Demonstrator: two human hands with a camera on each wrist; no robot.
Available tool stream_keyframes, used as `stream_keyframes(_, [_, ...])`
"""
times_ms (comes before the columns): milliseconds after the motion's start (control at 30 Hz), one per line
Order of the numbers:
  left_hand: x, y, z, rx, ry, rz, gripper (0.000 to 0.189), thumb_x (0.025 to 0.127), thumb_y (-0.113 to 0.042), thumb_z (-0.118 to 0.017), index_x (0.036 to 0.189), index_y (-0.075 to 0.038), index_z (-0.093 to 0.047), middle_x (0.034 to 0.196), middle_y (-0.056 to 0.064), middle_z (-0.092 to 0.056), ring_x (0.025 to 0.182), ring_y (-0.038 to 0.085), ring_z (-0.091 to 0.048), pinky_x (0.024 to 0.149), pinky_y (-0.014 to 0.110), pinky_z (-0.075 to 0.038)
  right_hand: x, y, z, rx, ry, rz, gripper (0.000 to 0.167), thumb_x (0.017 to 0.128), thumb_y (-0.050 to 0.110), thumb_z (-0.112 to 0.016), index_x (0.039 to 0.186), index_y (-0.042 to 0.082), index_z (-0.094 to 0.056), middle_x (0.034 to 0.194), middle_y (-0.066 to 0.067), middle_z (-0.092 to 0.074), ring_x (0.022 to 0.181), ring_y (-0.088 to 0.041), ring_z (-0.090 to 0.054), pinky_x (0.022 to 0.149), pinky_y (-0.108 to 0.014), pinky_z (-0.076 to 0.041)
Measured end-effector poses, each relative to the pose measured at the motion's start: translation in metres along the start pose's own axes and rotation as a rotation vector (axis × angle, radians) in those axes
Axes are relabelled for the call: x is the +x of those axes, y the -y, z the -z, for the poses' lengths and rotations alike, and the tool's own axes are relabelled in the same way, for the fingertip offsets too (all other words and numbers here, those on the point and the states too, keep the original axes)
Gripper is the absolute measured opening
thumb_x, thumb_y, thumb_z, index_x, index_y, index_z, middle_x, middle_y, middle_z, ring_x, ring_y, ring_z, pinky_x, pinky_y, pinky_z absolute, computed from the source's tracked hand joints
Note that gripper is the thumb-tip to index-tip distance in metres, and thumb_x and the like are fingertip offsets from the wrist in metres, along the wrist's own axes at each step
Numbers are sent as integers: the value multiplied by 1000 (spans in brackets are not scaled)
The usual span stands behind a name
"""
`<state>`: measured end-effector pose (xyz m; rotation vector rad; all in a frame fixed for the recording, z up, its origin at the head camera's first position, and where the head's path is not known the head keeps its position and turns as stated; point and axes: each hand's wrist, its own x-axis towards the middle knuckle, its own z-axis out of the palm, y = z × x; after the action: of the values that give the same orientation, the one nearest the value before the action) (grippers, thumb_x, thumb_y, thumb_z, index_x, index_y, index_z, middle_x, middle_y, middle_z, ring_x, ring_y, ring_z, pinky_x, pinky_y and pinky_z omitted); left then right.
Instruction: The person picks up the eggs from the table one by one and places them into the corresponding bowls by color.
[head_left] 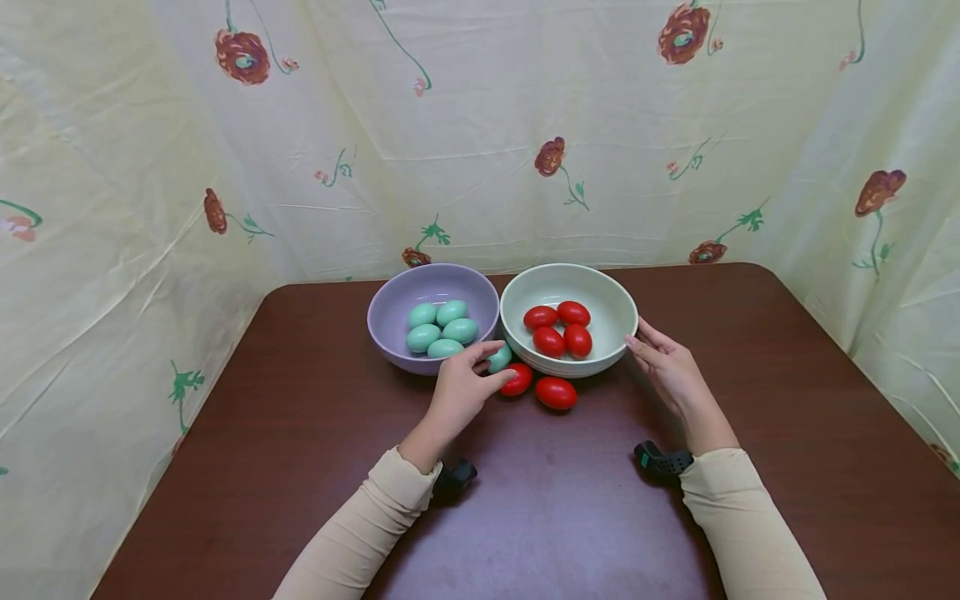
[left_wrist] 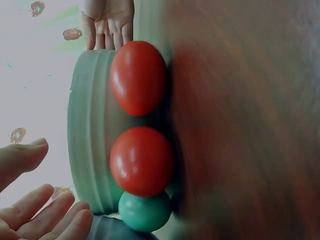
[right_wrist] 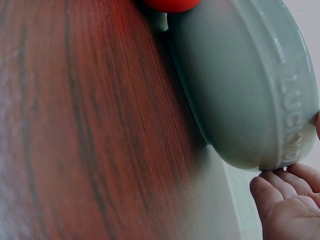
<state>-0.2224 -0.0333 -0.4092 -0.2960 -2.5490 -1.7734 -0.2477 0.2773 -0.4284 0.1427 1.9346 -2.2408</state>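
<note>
A purple bowl (head_left: 384,337) holds several teal eggs (head_left: 423,337). Beside it, a pale green bowl (head_left: 525,287) has several red eggs (head_left: 549,342) inside. In front of the bowls lie two more red eggs (head_left: 557,393) and one teal egg (left_wrist: 145,211), which my left hand partly covers in the head view. My left hand (head_left: 461,387) hovers near this teal egg, thumb and fingers apart, holding nothing. My right hand (head_left: 671,375) touches the green bowl's right side, its fingers (right_wrist: 282,187) nearly straight against the outer wall and the thumb near the rim.
Both bowls stand near the back edge of a dark brown table (head_left: 300,467). Behind and at the sides hangs a pale flowered curtain (head_left: 465,167). Dark bands (head_left: 663,460) with small devices sit on both wrists.
</note>
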Motion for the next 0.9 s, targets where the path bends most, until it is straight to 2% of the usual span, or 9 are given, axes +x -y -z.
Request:
stream_keyframes(367, [-3,11,-10,53,29,-1,44,84,-12,-78,125,-1,-67,125,15,-69,119,31,-64,103,43,-51,-1,-1,0,-5,0,-3,77,99,24,-61,158,8,-15,167,-9,-5,153,-23,-16,118,-35,-21])
stream_keyframes(633, [-2,13,-12,79,26,0,42,83,-11,-79,123,-1,-68,123,15,-70,118,30,-64,103,44,-51,0,0,0,-5,-1,1,77,99,23,-61,158,8,-15,167,-9,-6,153,-22,-16,118,-34,-22])
stream_keyframes(900, [-2,13,-15,90,60,38,41,84,-12,-78,122,-2,-68,122,15,-70,115,30,-65,101,43,-52,0,0,0,-15,1,-1,76,99,23,-60,158,8,-15,167,-9,-5,153,-23,-15,119,-36,-21])
